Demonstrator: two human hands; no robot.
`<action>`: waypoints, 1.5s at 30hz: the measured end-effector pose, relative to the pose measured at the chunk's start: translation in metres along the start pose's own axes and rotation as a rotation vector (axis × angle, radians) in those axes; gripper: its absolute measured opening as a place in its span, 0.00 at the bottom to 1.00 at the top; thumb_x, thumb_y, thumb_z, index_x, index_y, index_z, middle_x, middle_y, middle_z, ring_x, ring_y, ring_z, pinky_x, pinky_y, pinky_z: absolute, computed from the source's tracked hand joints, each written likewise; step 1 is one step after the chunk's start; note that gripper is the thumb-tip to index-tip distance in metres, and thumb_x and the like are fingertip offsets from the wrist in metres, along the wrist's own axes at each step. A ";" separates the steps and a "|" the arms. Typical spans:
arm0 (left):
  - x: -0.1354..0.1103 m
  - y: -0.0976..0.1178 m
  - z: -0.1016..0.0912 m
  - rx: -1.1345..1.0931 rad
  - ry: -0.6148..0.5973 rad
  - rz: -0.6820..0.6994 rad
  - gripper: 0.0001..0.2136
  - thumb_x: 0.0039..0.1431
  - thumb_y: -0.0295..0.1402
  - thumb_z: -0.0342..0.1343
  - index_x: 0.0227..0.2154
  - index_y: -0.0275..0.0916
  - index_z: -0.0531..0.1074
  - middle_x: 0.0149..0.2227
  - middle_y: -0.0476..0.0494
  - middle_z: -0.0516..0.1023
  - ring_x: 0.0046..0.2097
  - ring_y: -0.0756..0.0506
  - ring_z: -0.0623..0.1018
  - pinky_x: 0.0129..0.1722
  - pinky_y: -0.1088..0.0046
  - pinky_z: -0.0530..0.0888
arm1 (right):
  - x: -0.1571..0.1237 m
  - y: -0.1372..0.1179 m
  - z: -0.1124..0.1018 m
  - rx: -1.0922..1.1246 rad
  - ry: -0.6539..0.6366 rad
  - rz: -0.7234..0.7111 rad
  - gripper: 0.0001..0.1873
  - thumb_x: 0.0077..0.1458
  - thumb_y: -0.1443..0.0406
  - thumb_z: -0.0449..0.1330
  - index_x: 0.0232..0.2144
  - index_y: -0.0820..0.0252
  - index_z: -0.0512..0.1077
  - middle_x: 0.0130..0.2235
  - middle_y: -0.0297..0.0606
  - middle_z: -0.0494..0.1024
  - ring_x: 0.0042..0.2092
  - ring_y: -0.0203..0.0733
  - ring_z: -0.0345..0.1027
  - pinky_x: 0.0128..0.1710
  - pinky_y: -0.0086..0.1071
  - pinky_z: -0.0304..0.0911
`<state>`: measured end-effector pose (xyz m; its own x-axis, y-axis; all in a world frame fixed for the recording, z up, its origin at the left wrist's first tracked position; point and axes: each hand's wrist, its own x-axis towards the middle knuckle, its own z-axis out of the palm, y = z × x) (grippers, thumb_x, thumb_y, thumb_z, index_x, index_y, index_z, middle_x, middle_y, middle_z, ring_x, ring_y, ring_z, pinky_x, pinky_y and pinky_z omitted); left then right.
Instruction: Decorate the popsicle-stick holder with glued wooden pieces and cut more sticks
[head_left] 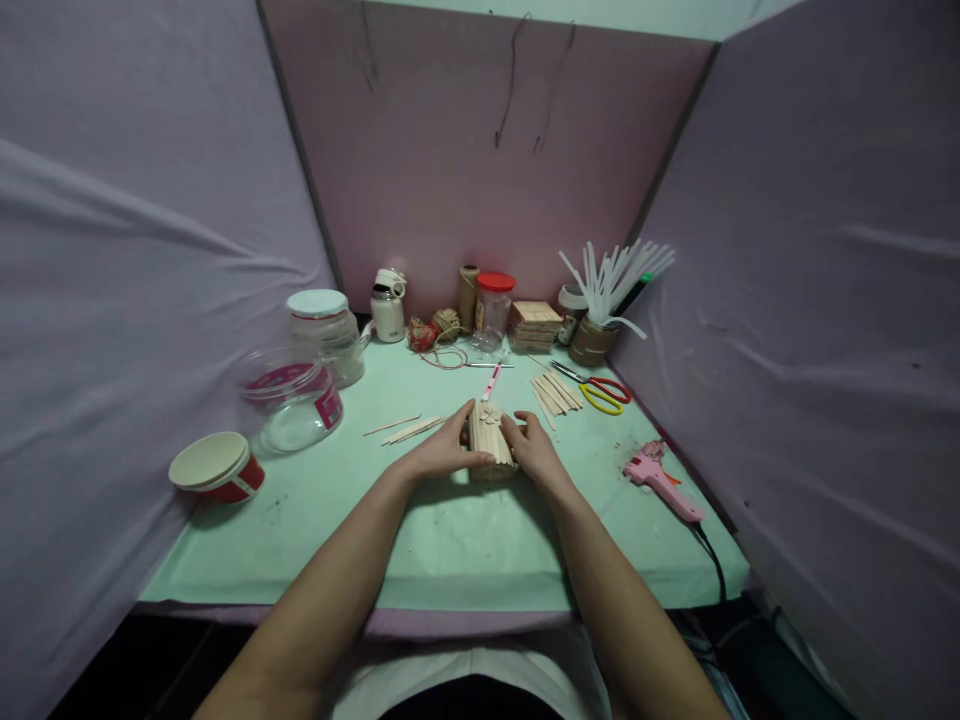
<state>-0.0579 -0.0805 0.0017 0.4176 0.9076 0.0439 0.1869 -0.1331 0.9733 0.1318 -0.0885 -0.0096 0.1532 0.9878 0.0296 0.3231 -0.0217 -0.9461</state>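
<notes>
Between my two hands sits a small box built of wooden craft sticks (489, 438), with a flower shape of short stick pieces on its top. My left hand (448, 449) grips its left side, the thumb lying across the near end. On the other side my right hand (531, 447) presses its fingers against the box's right edge. Just beyond the box lies a pink and white pen-like tool (492, 382). Loose craft sticks (557, 393) are spread to the right of it, and a few thin sticks (412, 430) lie by my left hand.
A pink glue gun (664, 484) with a black cord lies at the right, near scissors (600, 390). Paper bowls (217, 468) and clear plastic jars (292, 400) stand at the left. Along the back are a flask (388, 308), twine (435, 330), stacked wooden squares (535, 325) and glue sticks (611, 285).
</notes>
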 end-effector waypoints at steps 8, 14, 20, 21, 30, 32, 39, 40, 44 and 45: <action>0.002 -0.005 -0.003 0.020 0.157 0.022 0.39 0.35 0.35 0.70 0.56 0.46 0.67 0.59 0.36 0.66 0.46 0.39 0.73 0.53 0.56 0.67 | -0.009 -0.005 -0.007 -0.115 0.012 -0.060 0.27 0.54 0.49 0.56 0.49 0.60 0.67 0.39 0.43 0.79 0.38 0.47 0.75 0.39 0.39 0.67; -0.003 0.012 -0.047 0.461 0.363 -0.055 0.17 0.56 0.42 0.54 0.46 0.41 0.73 0.45 0.39 0.78 0.39 0.43 0.76 0.40 0.66 0.72 | -0.039 -0.009 -0.051 -0.217 0.120 -0.142 0.25 0.53 0.48 0.55 0.44 0.60 0.70 0.45 0.49 0.77 0.43 0.50 0.72 0.41 0.42 0.67; -0.012 0.006 -0.101 0.740 0.389 -0.187 0.05 0.49 0.32 0.56 0.28 0.39 0.76 0.35 0.38 0.79 0.41 0.38 0.75 0.42 0.66 0.67 | -0.044 0.003 -0.126 -0.588 0.262 -0.118 0.19 0.55 0.54 0.54 0.42 0.60 0.73 0.41 0.48 0.79 0.41 0.49 0.74 0.41 0.42 0.68; -0.012 0.003 -0.105 0.774 0.378 -0.203 0.05 0.48 0.31 0.56 0.28 0.39 0.76 0.35 0.38 0.79 0.41 0.38 0.75 0.41 0.66 0.67 | -0.038 0.003 -0.136 -0.648 0.265 -0.095 0.18 0.56 0.55 0.54 0.42 0.60 0.73 0.40 0.47 0.79 0.40 0.49 0.74 0.42 0.41 0.68; -0.005 -0.014 -0.109 0.897 0.268 -0.245 0.04 0.46 0.31 0.55 0.26 0.40 0.73 0.32 0.41 0.78 0.36 0.41 0.74 0.34 0.71 0.65 | 0.102 -0.009 -0.160 -1.008 0.073 0.144 0.17 0.61 0.60 0.57 0.50 0.59 0.68 0.52 0.42 0.71 0.48 0.44 0.69 0.46 0.42 0.68; -0.006 -0.015 -0.109 0.890 0.257 -0.233 0.04 0.48 0.31 0.54 0.26 0.40 0.72 0.31 0.42 0.78 0.34 0.42 0.74 0.33 0.71 0.64 | 0.128 -0.006 -0.157 -1.058 0.008 0.188 0.17 0.61 0.60 0.57 0.50 0.59 0.68 0.52 0.43 0.71 0.48 0.44 0.69 0.46 0.42 0.68; -0.008 -0.011 -0.106 0.830 0.273 -0.169 0.05 0.50 0.32 0.51 0.25 0.40 0.70 0.29 0.43 0.76 0.33 0.43 0.72 0.32 0.70 0.63 | 0.156 0.008 -0.146 -1.114 -0.126 0.284 0.18 0.61 0.60 0.58 0.51 0.60 0.68 0.52 0.43 0.71 0.48 0.44 0.69 0.46 0.43 0.68; -0.008 -0.009 -0.105 0.823 0.287 -0.161 0.05 0.51 0.33 0.50 0.26 0.40 0.70 0.30 0.43 0.76 0.34 0.43 0.72 0.33 0.70 0.64 | 0.156 0.008 -0.146 -1.112 -0.128 0.294 0.18 0.61 0.60 0.58 0.51 0.60 0.68 0.52 0.43 0.71 0.48 0.44 0.69 0.46 0.43 0.68; -0.010 0.003 -0.097 0.600 0.420 -0.092 0.07 0.52 0.37 0.51 0.29 0.40 0.70 0.32 0.45 0.76 0.35 0.45 0.73 0.35 0.71 0.66 | 0.145 0.002 -0.150 -1.076 -0.094 0.310 0.18 0.61 0.60 0.58 0.51 0.61 0.68 0.52 0.44 0.71 0.48 0.44 0.69 0.46 0.43 0.68; -0.011 0.007 -0.094 0.469 0.454 -0.076 0.08 0.50 0.39 0.54 0.28 0.40 0.69 0.30 0.47 0.75 0.34 0.46 0.72 0.35 0.71 0.67 | 0.140 0.000 -0.151 -1.057 -0.079 0.308 0.18 0.61 0.60 0.58 0.51 0.61 0.68 0.52 0.44 0.71 0.48 0.44 0.69 0.46 0.43 0.68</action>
<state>-0.1447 -0.0542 0.0292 -0.0094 0.9855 0.1695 0.6116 -0.1285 0.7807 0.2944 0.0267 0.0437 0.3162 0.9238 -0.2159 0.9229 -0.3522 -0.1556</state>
